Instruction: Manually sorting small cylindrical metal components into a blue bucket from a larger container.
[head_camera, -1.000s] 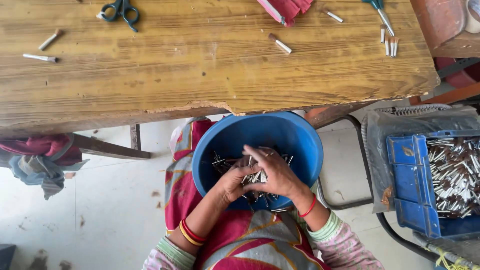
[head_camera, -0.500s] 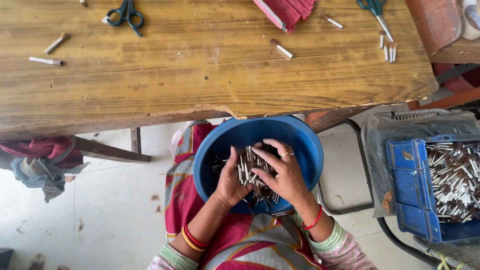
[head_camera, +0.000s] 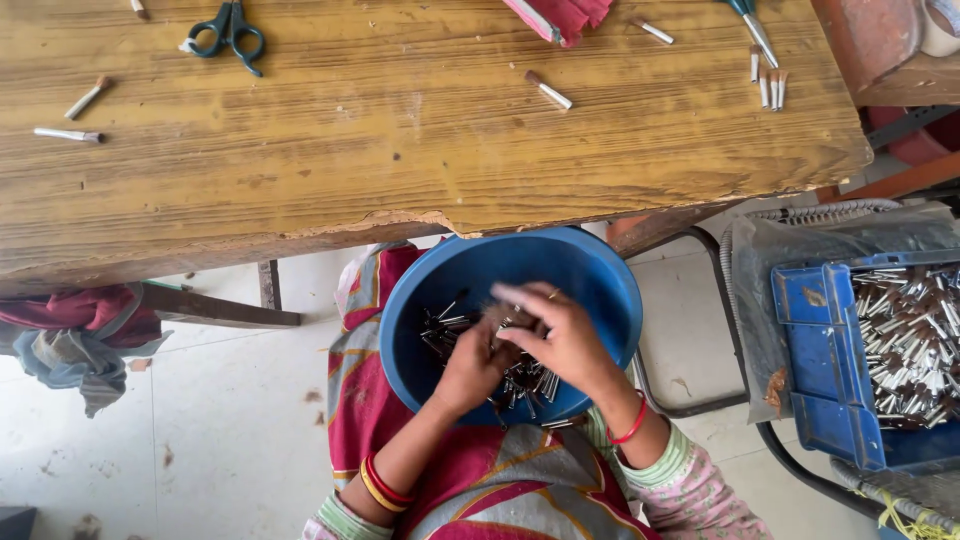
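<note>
I am working both hands in the blue basin (head_camera: 600, 290) on my lap, at six o'clock from the wooden table (head_camera: 400, 150). My left hand (head_camera: 472, 368) and right hand (head_camera: 562, 338) are closing on a bunch of small metal tubes (head_camera: 520, 380); I should be keeping them aligned, gripping evenly.

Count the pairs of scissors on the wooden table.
2. One pair of green-handled scissors lies near the table's far left edge. A second pair lies at the far right, its handles cut off by the frame. Others beyond the picture's edge cannot be ruled out.
</note>
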